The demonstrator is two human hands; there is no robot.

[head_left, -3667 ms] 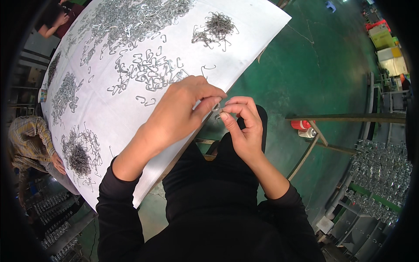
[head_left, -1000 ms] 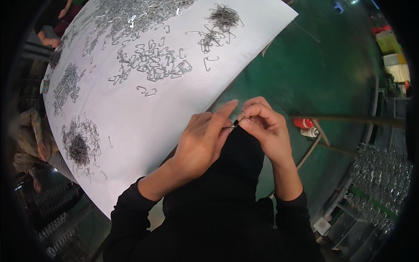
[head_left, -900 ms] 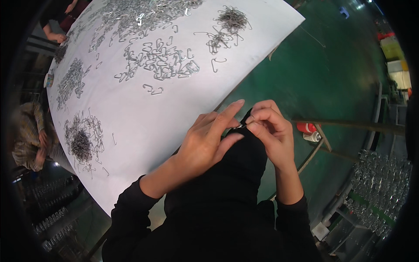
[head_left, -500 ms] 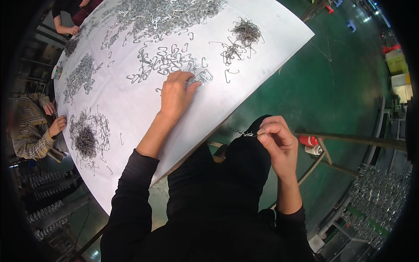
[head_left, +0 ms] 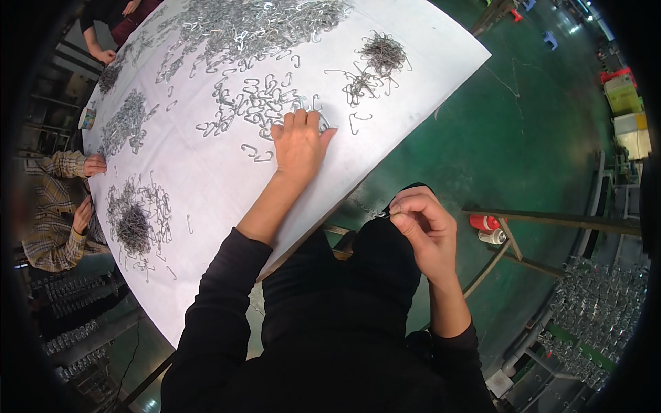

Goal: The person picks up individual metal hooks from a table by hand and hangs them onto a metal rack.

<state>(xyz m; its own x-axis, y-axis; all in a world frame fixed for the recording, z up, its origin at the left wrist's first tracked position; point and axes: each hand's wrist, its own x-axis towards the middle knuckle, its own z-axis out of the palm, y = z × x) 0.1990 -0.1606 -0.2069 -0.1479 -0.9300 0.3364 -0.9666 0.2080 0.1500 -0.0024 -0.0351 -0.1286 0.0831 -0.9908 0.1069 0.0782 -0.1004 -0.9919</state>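
Note:
On the white table [head_left: 227,186], my left hand [head_left: 299,148] rests palm down at the near edge of a loose group of shiny bent metal hooks [head_left: 255,103]. Its thumb is spread from the fingers, whose tips are partly hidden among the hooks. Off the table's edge, over my leg, my right hand [head_left: 428,234] pinches between thumb and fingertips a thin wire with small shiny metal pieces [head_left: 381,215] at its end. Most of that wire is hidden by the fingers.
A larger heap of shiny hooks [head_left: 255,31] covers the far side. Dark wire-hook piles lie at the far right [head_left: 382,54] and left [head_left: 134,227]. A co-worker in a plaid shirt [head_left: 58,213] sits at left. Red and white bottles [head_left: 490,236] stand by a metal frame at right.
My left hand has moved right along the near side of the hooks, and a few hooks now lie apart to its left. My right hand has shifted slightly left, still pinching the wire.

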